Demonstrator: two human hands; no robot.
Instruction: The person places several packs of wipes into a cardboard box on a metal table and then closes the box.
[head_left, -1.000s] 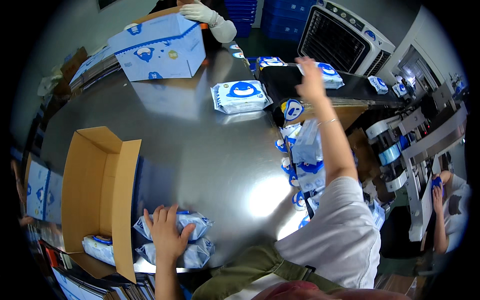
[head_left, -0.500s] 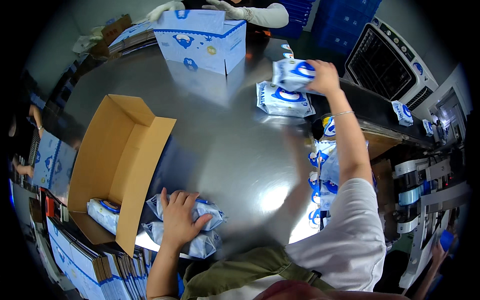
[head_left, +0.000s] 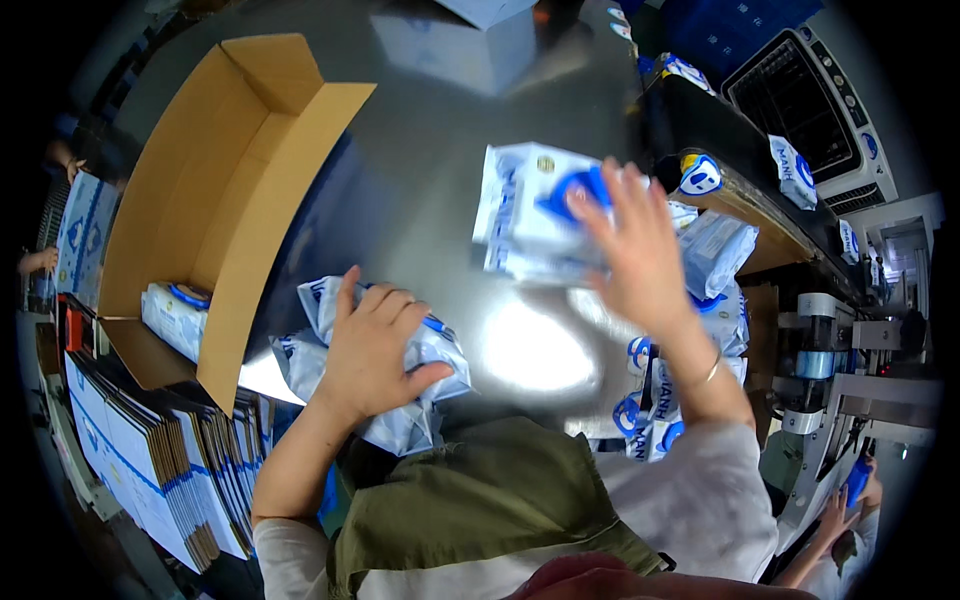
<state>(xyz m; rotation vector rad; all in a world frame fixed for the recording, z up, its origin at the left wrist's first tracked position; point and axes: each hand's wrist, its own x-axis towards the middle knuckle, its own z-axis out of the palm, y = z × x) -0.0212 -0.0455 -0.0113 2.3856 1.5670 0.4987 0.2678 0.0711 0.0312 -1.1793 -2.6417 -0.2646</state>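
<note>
On the steel table (head_left: 405, 190), my left hand (head_left: 375, 350) curls over soft white-and-blue packs of wipes (head_left: 448, 355), thumb along the near side and fingers over the top. At least two packs lie under that palm, partly hidden by it. Farther right, my right hand (head_left: 645, 255) grips the right end of a wipes pack (head_left: 535, 195) with a lid facing up. A second pack shows beneath its near edge, so the two look stacked. Left of my left hand, an opened brown carton (head_left: 225, 200) lies with its opening toward me, and one wipes pack (head_left: 177, 318) sits inside its near end.
More packs (head_left: 720, 250) are heaped below the conveyor (head_left: 740, 145) on the right, which carries several others. Flattened cartons (head_left: 150, 460) stand at lower left. A white air cooler (head_left: 820, 110) stands behind the conveyor. Other people's hands show at both sides.
My right hand has drawn the two stacked packs back from the conveyor, toward me and leftward. The packs under my left hand have shifted slightly right and tilted. My view has moved too.
</note>
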